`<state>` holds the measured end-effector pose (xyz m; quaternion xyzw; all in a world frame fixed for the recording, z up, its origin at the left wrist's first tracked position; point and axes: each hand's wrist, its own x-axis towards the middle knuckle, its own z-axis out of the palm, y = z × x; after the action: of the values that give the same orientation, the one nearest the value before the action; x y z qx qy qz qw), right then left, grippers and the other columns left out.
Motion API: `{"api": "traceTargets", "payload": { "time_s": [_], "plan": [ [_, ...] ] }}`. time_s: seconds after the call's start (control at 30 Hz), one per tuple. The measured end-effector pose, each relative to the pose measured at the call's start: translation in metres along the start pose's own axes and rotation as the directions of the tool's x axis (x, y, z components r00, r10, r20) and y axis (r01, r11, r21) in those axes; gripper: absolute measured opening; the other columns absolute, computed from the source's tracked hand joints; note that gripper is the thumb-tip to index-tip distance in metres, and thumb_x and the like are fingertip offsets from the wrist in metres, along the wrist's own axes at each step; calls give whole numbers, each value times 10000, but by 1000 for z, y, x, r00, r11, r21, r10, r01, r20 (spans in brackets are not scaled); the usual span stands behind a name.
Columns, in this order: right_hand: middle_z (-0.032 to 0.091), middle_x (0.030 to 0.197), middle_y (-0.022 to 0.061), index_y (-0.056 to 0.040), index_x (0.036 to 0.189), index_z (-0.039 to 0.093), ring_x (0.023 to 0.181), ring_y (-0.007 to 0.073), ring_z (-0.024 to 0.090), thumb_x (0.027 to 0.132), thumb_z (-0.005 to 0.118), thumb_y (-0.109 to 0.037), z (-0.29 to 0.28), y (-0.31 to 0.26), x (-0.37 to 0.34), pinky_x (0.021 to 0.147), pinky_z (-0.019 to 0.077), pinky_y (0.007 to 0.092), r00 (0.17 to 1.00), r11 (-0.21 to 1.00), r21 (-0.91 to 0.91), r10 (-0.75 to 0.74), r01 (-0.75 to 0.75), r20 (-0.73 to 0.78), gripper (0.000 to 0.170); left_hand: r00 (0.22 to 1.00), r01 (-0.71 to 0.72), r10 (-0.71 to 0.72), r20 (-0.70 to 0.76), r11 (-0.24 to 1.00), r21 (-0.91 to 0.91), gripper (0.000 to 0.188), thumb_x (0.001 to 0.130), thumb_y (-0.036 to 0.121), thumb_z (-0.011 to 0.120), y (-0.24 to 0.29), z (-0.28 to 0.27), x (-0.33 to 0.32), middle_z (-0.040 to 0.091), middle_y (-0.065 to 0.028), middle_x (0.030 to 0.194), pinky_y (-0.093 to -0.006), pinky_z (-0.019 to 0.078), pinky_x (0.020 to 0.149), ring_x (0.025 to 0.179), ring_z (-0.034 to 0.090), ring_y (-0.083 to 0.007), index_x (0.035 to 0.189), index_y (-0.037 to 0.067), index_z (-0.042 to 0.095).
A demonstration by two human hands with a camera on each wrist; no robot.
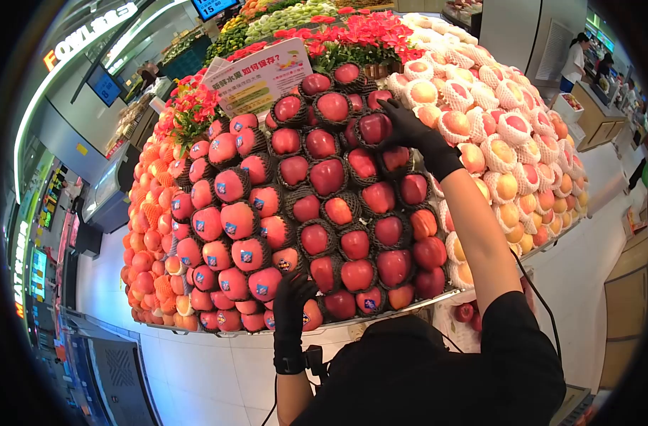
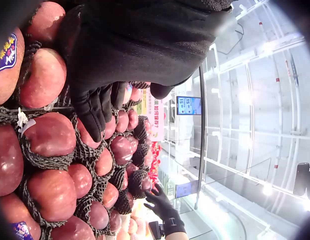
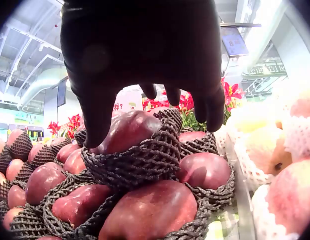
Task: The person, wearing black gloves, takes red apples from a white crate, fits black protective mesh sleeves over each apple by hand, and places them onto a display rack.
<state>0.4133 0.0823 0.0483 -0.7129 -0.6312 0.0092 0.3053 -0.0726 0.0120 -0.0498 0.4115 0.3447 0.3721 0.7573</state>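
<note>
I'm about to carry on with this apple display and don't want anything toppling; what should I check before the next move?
1. Right hand positioned at the raised apple: ok, it is over it.
2. Firm hold on that apple: cannot tell.
3. Black net round that apple: ok, it covers the lower part.
4. Left hand clear of the front apples: not ok, it lies over some.
5. Sign clear of both hands: ok, apart from them.
</note>
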Motion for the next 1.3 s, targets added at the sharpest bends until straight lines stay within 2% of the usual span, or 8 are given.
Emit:
{"api": "traceTargets", "payload": {
  "time_s": [0.07, 0.17, 0.33, 0.43, 0.67, 0.87, 1.17, 1.3],
  "plan": [
    [356, 1426, 262, -104, 1450, 302, 1336, 411, 349, 500, 895, -342, -4, 1, -8, 1082, 351, 457, 997, 998, 26, 60, -59, -37, 1145, 998, -25, 26, 63, 1000, -18, 353, 966, 108, 425, 3, 3, 4, 561, -168, 1159, -373, 523, 906, 1029, 626, -295, 1296, -17, 406],
    [374, 1416, 248, -118, 1413, 363, 1291, 425, 400, 549, 869, -309, 16, 25, -16, 1046, 391, 464, 989, 995, 27, -91, 94, -116, 1019, 987, -63, 58, 150, 998, 31, 344, 967, 105, 422, 3, 9, 14, 567, -166, 1159, -363, 530, 897, 1028, 628, -284, 1286, -24, 417],
    [436, 1341, 230, -115, 1341, 435, 1205, 392, 481, 659, 764, -167, 8, -19, -55, 974, 450, 445, 985, 998, -51, -40, 32, -167, 759, 966, -24, 11, 259, 998, 49, 377, 1004, 198, 358, -5, 6, 30, 537, -206, 1211, -428, 499, 964, 1073, 594, -322, 1285, -48, 407],
    [442, 1331, 229, -85, 1321, 447, 1173, 384, 497, 678, 745, -159, 18, -28, -85, 942, 460, 451, 969, 999, 17, 35, -32, -244, 713, 965, 5, -14, 261, 999, 34, 369, 1003, 199, 359, -6, 7, 34, 553, -198, 1189, -422, 507, 953, 1049, 607, -314, 1261, -54, 430],
    [633, 1000, 164, -27, 1063, 623, 984, 333, 593, 801, 646, -80, 53, -89, -178, 856, 466, 386, 901, 928, 350, 258, -130, -350, 269, 955, 52, -40, 295, 998, -32, 341, 998, 191, 369, -12, 0, 43, 585, -186, 1136, -409, 523, 919, 1015, 624, -293, 1217, -49, 475],
    [652, 947, 131, -25, 1039, 642, 882, 255, 630, 824, 601, -35, 82, -118, -234, 791, 494, 341, 885, 809, 513, 429, -287, -180, 219, 939, 26, -32, 342, 999, 24, 329, 991, 172, 380, -6, 8, 39, 588, -188, 1133, -392, 529, 906, 1007, 631, -290, 1213, -50, 478],
    [651, 994, 113, -26, 1055, 640, 890, 212, 631, 828, 608, -40, 92, -155, -266, 782, 494, 315, 892, 831, 505, 390, -235, -227, 229, 913, 68, -73, 402, 997, 26, 295, 976, 122, 407, -6, 0, 29, 598, -174, 1141, -369, 531, 888, 996, 641, -267, 1208, -40, 490],
    [646, 988, 109, -23, 1076, 634, 877, 210, 624, 826, 628, -68, 99, -169, -282, 773, 496, 322, 884, 810, 479, 449, -340, -132, 254, 934, 102, -109, 340, 994, 38, 287, 979, 139, 427, -5, -5, 17, 611, -159, 1131, -362, 528, 874, 985, 643, -256, 1197, -28, 509]
  ]
}}
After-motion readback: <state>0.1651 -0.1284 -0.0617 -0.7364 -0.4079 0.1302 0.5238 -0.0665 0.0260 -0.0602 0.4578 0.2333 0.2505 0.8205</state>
